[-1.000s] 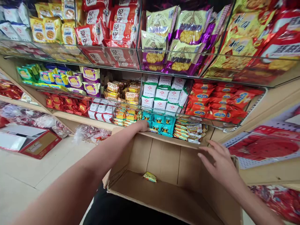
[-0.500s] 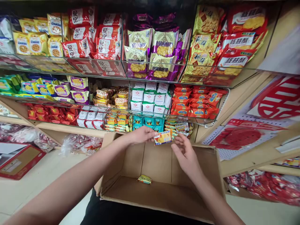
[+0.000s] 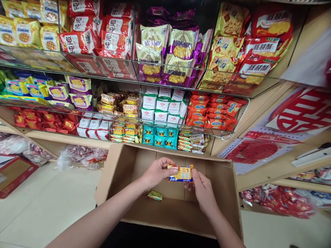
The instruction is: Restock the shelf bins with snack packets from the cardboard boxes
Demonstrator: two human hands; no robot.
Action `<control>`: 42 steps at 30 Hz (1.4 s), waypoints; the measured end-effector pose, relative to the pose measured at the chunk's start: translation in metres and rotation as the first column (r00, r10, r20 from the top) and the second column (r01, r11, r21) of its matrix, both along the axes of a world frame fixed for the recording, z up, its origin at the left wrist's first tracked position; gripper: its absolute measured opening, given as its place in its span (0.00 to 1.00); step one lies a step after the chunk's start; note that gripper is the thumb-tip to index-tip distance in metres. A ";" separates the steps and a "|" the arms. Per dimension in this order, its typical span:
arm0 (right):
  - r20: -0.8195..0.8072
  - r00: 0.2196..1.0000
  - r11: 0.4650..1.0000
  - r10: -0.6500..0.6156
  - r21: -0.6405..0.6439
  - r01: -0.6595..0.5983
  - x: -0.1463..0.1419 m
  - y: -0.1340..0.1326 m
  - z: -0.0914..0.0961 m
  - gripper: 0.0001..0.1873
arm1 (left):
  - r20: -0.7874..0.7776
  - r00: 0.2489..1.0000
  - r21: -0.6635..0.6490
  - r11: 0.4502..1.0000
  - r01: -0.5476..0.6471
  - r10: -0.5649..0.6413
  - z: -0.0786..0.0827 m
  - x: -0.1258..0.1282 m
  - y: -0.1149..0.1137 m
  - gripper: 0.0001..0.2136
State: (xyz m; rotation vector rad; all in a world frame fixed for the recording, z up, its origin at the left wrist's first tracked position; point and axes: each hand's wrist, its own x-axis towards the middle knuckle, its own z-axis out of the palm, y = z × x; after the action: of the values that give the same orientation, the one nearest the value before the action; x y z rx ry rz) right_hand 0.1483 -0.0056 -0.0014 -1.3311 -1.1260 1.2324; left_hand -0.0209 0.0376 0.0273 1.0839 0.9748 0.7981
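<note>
Here, the left hand (image 3: 159, 172), a small flat packet in orange, white and blue wrapping (image 3: 183, 174) and the right hand (image 3: 204, 189) line up over an open brown cardboard box (image 3: 144, 156)
Far left, a red-sided cardboard carton (image 3: 19, 175) sits on the pale tiled floor (image 3: 64, 199); next, a clear plastic bag (image 3: 85, 156) holds red-wrapped pieces; inside the box, one shiny yellow-green packet (image 3: 155, 196) lies on the bottom; above it, the left hand is drawn into a pinch, thumb over the printed face at the left end of the orange, white and blue packet; the right hand, fingers curled, grips the other end, some fingers partly hidden; further right, a flat red round decoration (image 3: 261, 151) shows against a white perforated board (image 3: 238, 167)
</note>
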 end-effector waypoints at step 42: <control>0.992 -0.049 0.981 0.120 -0.111 0.159 0.118 0.185 0.006 0.15 | -0.920 0.227 0.373 0.892 0.255 0.320 0.012 -0.094 0.105 0.13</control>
State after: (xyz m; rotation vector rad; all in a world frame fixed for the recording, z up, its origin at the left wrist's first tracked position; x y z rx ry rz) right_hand 0.2665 0.1790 0.0044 -2.5724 -1.9741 -0.0412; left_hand -0.1148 0.1430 0.0392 2.1306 1.9659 0.2364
